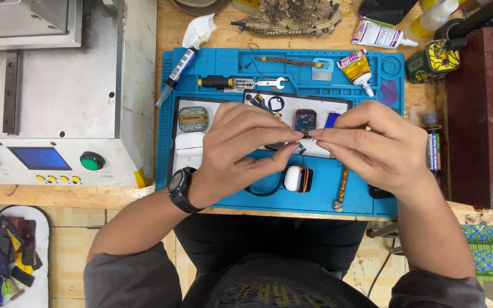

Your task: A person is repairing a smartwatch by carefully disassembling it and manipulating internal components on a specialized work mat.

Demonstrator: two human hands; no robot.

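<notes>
Here, the left hand [241,151] and right hand [372,145] meet fingertip to fingertip above the centre of the blue silicone work mat [223,60] on the wooden surface [169,23]. Both pinch a small thin dark part [308,134], barely visible between the tips; its long axis appears to run left-right. Neither hand is nearer. A white oval smartwatch body with orange trim [296,178] lies just near of the hands.

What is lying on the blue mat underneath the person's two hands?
On the blue mat, a white earbud case, a black loop and a braided-handle tool show. The left hand and right hand cover the rest.
</notes>
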